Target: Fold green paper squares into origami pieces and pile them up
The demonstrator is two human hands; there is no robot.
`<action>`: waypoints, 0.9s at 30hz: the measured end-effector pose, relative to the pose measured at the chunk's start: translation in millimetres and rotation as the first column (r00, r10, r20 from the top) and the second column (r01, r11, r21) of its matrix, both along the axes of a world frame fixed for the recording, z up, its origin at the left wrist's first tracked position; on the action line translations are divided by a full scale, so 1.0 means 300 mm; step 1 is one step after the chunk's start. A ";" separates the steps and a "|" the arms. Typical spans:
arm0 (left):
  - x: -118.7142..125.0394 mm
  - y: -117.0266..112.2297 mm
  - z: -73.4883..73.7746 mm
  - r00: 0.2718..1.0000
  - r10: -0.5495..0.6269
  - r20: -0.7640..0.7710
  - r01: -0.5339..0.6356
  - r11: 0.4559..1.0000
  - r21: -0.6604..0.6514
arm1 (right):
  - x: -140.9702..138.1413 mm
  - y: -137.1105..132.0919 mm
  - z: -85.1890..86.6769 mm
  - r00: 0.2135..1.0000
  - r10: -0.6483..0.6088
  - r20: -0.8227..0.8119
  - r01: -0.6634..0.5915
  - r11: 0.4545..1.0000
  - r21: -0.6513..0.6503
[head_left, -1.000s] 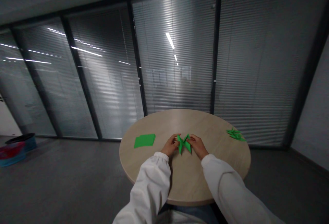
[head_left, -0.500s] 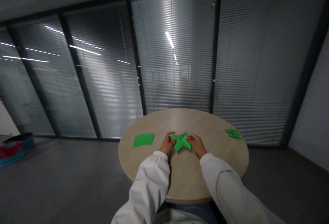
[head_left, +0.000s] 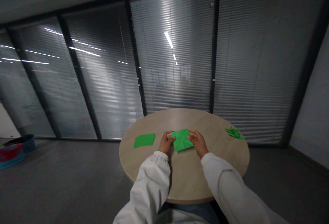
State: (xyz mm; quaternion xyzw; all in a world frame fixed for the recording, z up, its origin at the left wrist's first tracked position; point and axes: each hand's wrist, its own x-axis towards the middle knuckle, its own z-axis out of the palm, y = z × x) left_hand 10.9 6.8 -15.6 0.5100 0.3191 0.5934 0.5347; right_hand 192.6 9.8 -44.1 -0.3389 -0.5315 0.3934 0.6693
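The sides of the folded paper (head_left: 182, 140) hide under fingers (head_left: 193, 135). The far green pile (head_left: 234, 133) is too small to read (just a blur of folds).

Your round wooden table (head_left: 213, 162) holds a stack of green paper squares (head_left: 144, 140) and folded green pieces (head_left: 234, 133). Blinded glass partitions (head_left: 174, 62) stand ahead of you, and a red-and-blue tub (head_left: 12, 157) sits on the floor to your left.

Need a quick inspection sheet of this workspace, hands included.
Surface: round wood-grain table, pale.
Job's things: folded green paper between the hands; green paper squares to its left; folded green paper pieces near the table's right edge.
Clutter: red and blue round container on the floor, far left.
Grippers: bare hands, left hand and right hand at opposite edges of the folded green paper.
Cables: nothing seen.
Surroundings: glass partition with blinds, grey floor.
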 end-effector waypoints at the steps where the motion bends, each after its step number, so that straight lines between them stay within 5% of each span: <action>1: 0.000 -0.002 0.002 1.000 -0.016 -0.003 0.016 1.000 -0.009 | 0.001 -0.003 0.004 1.000 0.000 -0.016 0.000 1.000 -0.006; 12: 0.004 -0.026 0.008 0.976 -0.193 -0.101 0.182 0.977 -0.106 | 0.013 -0.020 0.031 0.985 -0.101 -0.140 0.091 0.993 -0.074; 21: -0.010 0.006 -0.005 0.999 -0.037 -0.010 0.037 0.999 -0.014 | -0.001 -0.039 0.031 0.973 0.074 -0.217 -0.120 0.971 -0.206; 27: -0.009 0.004 -0.034 0.998 0.068 -0.015 -0.070 0.986 -0.152 | 0.011 -0.015 0.034 0.982 -0.168 -0.082 0.161 0.983 -0.087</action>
